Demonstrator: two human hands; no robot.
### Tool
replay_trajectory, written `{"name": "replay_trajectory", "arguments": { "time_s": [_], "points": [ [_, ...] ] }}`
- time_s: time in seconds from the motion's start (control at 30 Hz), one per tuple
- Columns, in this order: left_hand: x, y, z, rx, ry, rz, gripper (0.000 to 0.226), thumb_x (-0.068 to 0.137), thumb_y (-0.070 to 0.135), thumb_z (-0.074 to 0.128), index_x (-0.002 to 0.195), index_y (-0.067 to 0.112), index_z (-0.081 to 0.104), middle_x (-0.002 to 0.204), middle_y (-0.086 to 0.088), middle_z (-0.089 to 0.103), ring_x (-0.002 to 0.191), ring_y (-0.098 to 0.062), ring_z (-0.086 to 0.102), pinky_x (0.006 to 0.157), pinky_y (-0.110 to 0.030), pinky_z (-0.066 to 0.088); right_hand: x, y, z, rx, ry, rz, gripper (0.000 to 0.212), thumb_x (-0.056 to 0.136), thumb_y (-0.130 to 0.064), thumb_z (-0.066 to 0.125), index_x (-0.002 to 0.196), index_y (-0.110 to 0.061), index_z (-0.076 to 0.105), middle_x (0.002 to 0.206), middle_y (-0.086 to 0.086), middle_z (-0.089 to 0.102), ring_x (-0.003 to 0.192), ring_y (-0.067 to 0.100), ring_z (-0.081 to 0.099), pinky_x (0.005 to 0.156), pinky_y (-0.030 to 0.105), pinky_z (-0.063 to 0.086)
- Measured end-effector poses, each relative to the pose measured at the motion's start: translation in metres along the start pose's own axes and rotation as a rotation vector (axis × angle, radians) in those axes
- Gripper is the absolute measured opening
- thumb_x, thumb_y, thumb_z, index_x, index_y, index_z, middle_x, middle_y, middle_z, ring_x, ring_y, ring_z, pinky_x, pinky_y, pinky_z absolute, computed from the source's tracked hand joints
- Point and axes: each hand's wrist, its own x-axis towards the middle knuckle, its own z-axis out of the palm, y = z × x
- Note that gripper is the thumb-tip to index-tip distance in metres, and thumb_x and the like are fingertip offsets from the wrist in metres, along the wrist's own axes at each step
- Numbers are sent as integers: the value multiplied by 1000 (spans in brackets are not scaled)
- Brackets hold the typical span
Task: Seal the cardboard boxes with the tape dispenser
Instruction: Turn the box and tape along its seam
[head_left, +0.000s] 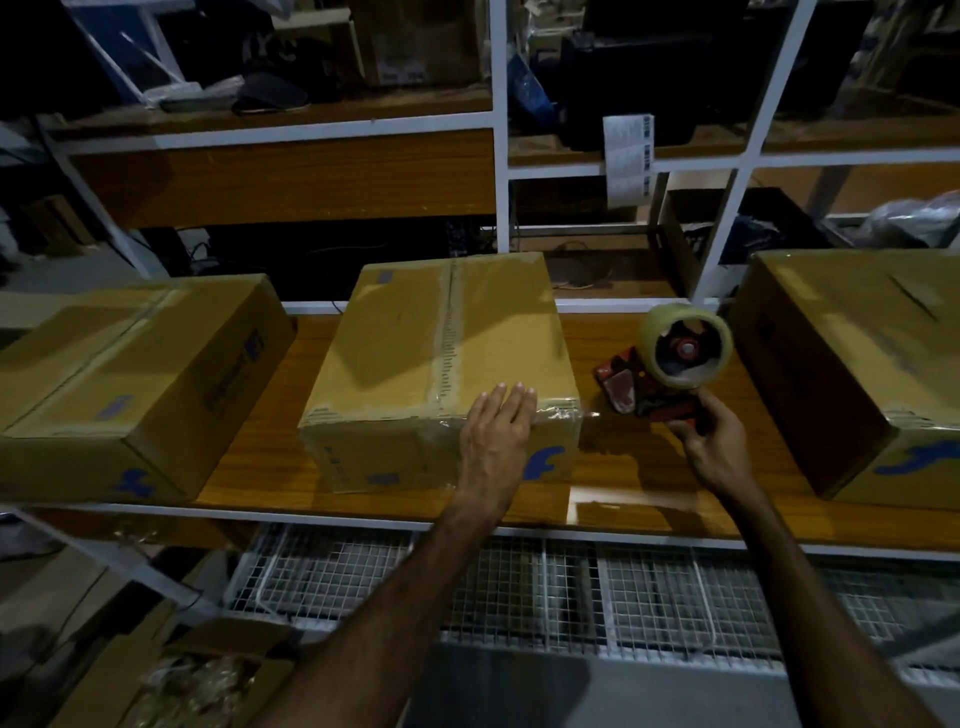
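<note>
Three cardboard boxes stand on a wooden shelf (649, 467). The middle box (415, 353) carries clear tape along its top seam and across its near top edge. My left hand (496, 431) lies flat, fingers together, on that near edge, pressing the tape. To the right of the box, my right hand (711, 436) grips the handle of a red tape dispenser (675, 364) with a roll of clear tape; a strand of tape runs from it to the box corner. The left box (130, 374) and the right box (852, 364) stand apart on either side.
A white metal rack frame (498, 156) rises behind the boxes, its upper shelves holding dark clutter. A white wire grid (571, 587) sits below the shelf's front edge. An open carton (197, 675) with packing material is at the lower left.
</note>
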Motion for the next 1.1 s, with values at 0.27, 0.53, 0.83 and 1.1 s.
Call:
{"name": "replay_trajectory", "arguments": {
  "time_s": [0.27,0.53,0.83,1.1],
  "points": [
    [1,-18,7,-44,11,-7,64,87,-2,75,147,14,58,149,-9,58,142,-29,52,121,-46,35,-13,3,-65,-357,-37,-197,38,92,6,73,127,-8,66,112,10,62,104,34,63,85,41,48],
    [-1,-17,5,-100,26,-30,60,88,-4,66,146,11,58,150,-10,58,143,-29,50,122,-50,36,-14,-29,-41,-933,-231,-349,41,105,-28,56,145,-36,49,114,4,50,87,18,49,69,35,40],
    [-1,-15,4,-112,26,-57,59,89,-2,66,145,11,59,149,-9,58,143,-29,50,123,-48,33,-13,-39,-10,-1058,-182,-319,47,97,-20,63,142,-32,54,124,11,53,111,29,57,89,52,45],
    [-2,-17,5,-140,46,-87,52,90,-3,66,141,8,62,145,-12,62,139,-33,54,119,-54,39,-9,17,-26,-945,-312,56,76,93,-22,75,154,-39,34,124,4,48,114,26,56,94,55,51]
  ]
}}
